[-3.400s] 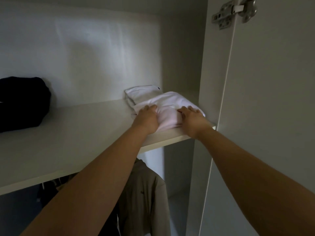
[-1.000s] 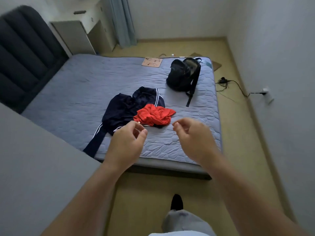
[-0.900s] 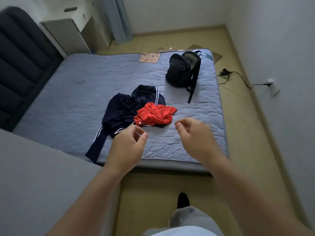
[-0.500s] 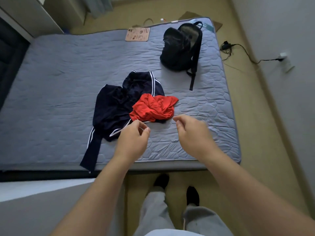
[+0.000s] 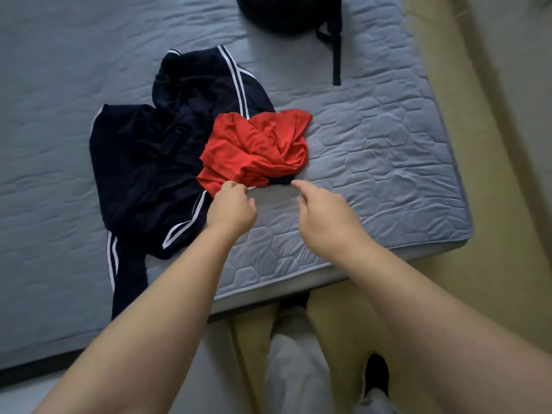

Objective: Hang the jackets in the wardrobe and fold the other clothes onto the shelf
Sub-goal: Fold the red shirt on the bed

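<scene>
A crumpled red garment [image 5: 257, 150] lies on the bed, partly on top of a dark navy garment with white stripes [image 5: 149, 162] that spreads to its left. My left hand [image 5: 231, 209] hovers at the red garment's near edge, fingers loosely curled, fingertips just at the cloth; no grip shows. My right hand [image 5: 324, 216] is a little to the right over bare mattress, fingers loosely curled and pointing at the red garment, holding nothing.
The grey-blue quilted mattress [image 5: 373, 162] ends in a corner at right, with tan floor [image 5: 490, 180] beyond. A black backpack [image 5: 286, 13] sits at the far edge, its strap trailing toward me. My legs in grey trousers [image 5: 298, 363] stand at the bedside.
I turned from the wardrobe shelf to the bed and stepped up to it. Both hands have reached forward and down until they are at the red garment's near edge.
</scene>
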A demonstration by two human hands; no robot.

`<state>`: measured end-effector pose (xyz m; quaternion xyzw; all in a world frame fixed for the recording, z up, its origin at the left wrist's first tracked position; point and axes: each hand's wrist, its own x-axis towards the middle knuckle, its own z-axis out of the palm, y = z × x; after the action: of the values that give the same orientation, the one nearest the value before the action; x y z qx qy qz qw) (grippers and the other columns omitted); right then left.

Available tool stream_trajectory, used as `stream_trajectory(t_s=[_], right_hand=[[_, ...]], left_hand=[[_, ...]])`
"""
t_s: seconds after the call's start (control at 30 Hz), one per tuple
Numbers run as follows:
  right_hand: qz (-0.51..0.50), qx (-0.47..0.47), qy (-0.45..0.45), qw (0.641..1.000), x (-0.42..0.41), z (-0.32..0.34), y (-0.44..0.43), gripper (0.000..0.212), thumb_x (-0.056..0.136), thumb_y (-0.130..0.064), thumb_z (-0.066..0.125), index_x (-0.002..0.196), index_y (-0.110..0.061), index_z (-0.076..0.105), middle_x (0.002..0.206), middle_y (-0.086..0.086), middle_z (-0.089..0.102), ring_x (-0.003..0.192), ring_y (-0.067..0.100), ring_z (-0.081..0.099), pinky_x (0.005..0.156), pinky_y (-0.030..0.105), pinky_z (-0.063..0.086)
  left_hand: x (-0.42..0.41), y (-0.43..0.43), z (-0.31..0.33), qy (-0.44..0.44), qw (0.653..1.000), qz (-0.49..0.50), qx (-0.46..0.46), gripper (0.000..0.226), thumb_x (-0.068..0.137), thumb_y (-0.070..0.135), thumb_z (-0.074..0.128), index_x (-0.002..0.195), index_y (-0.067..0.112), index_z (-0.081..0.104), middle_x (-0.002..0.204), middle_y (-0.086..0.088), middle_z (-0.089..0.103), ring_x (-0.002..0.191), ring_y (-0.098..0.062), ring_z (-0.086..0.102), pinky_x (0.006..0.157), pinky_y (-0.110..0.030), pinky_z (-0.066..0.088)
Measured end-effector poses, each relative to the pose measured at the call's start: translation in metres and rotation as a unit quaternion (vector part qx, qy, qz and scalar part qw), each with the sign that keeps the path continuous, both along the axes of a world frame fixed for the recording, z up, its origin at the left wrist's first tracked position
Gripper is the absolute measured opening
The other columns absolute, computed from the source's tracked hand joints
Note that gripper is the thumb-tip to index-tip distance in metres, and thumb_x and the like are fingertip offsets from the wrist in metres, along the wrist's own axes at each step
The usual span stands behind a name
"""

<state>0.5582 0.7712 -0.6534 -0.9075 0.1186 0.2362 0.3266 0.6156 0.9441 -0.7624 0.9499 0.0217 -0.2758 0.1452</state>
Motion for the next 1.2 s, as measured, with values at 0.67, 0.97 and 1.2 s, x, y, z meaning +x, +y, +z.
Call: stream_trajectory(t_s=[0.67, 0.97, 1.2], right_hand=[[-0.024, -0.016, 0.04, 0.999, -0.027, -0.051, -0.015, 0.042, 0.106, -0.024, 0.041, 0.147, -0.016, 0.048, 0.142, 0.006, 0.058, 0.132, 0.025, 0.052, 0.106, 0.034, 0.039], [-0.04, -0.017, 0.05, 0.998, -0.02, -0.083, -0.015, 0.043, 0.106, -0.024, 0.04, 0.147, -0.016, 0.047, 0.142, 0.009, 0.058, 0.132, 0.028, 0.052, 0.108, 0.036, 0.04], [-0.051, -0.013, 0.058, 0.997, -0.025, -0.05, -0.01, 0.044, 0.105, -0.026, 0.043, 0.148, -0.017, 0.046, 0.141, 0.009, 0.059, 0.13, 0.027, 0.054, 0.104, 0.034, 0.041]], left_hand=[[0.047, 0.02, -0.108, 0.045, 0.985, -0.145, 0.085, 0.059, 0.086, 0.024, 0.063, 0.144, 0.029, 0.052, 0.167, -0.002, 0.018, 0.151, -0.029, 0.015, 0.116, -0.048, 0.028], [0.055, 0.004, -0.141, 0.085, 0.968, -0.184, 0.151, 0.058, 0.085, 0.026, 0.059, 0.142, 0.018, 0.052, 0.16, -0.006, 0.032, 0.15, -0.031, 0.021, 0.118, -0.049, 0.027], [0.013, -0.007, -0.071, -0.009, 0.99, -0.064, -0.124, 0.033, 0.086, -0.001, 0.054, 0.111, 0.018, 0.066, 0.118, -0.009, 0.062, 0.112, -0.031, 0.059, 0.099, -0.04, 0.046]])
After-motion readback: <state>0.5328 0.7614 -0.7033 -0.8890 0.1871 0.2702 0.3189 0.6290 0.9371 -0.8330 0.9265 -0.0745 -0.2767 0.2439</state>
